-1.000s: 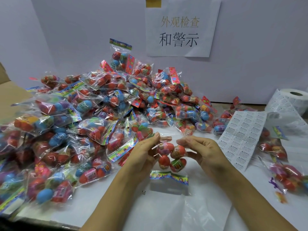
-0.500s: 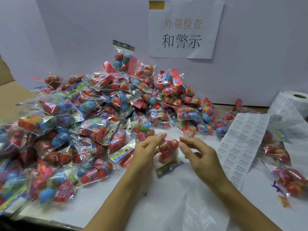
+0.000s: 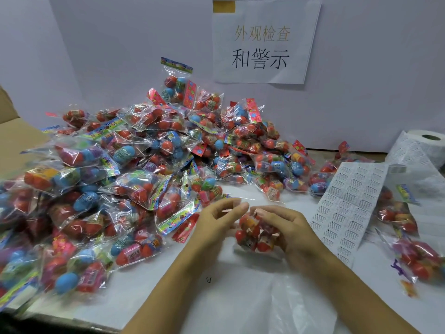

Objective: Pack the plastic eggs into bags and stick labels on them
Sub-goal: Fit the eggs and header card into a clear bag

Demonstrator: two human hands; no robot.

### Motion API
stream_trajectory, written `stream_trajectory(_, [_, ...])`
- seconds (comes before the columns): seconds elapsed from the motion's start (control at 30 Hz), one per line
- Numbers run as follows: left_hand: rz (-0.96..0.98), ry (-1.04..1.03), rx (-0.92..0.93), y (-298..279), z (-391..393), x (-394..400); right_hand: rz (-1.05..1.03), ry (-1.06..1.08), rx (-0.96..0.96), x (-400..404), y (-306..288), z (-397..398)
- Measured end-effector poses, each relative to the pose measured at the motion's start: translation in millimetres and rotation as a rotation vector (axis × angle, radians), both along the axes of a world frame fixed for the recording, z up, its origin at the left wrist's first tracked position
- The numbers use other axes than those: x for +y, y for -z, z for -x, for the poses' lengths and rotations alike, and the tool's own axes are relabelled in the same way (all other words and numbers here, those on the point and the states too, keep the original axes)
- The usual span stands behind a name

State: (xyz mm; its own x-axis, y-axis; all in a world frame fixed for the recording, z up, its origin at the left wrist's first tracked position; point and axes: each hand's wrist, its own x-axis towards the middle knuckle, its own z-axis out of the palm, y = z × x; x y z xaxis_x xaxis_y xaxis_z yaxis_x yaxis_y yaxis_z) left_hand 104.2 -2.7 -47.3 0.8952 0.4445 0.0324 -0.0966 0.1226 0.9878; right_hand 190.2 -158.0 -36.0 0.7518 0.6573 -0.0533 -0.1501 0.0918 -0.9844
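The right hand (image 3: 286, 227) curls its fingers round a small clear plastic bag of red eggs (image 3: 255, 233) above the white table (image 3: 168, 280); the left hand (image 3: 216, 218) is just beside it with fingers loosely bent, grasping nothing clearly visible, near the white label sheet (image 3: 349, 206)

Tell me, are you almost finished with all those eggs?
A lot looks done: a big heap of filled bags covers the table. Right now the right hand holds one bag of eggs, with the left hand beside it. The label sheet still has many stickers, and a few bags wait on the right. I cannot tell which bags already have labels.
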Motion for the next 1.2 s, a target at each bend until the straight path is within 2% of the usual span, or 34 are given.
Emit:
stream_trajectory(0.07, [0.042,0.114,0.013,1,0,-3,0.000,-0.023,0.013,2,-1,3])
stream_trajectory(0.2, [0.087,0.075,0.015,-2,3,-5,0.071,0.068,-0.132,1,-2,4])
stream_trajectory(0.37, [0.182,0.026,0.018,-7,4,-6,0.080,0.089,-0.067,-1,-3,1])
stream_trajectory(0.7, [0.309,0.028,0.062,-12,1,-2,-0.026,-0.035,0.076,0,-15,0])
stream_trajectory(0.77, [0.287,0.009,0.077,-11,0,0,-0.038,-0.052,0.111,1,-15,-1])
stream_trajectory(0.83, [0.187,-0.049,0.089,-9,-1,2,-0.038,-0.047,0.113,0,-14,-1])
stream_trajectory(0.93, [-0.081,-0.118,0.065,-8,2,1,0.075,0.014,-0.049,-3,-14,-5])
stream_trajectory(1.0, [-0.175,-0.121,0.016,-10,4,-2,0.146,0.059,-0.140,-5,-15,-6])
stream_trajectory(1.2, [-0.193,-0.115,-0.058,-13,7,-2,0.035,0.054,-0.109,-8,-16,-9])
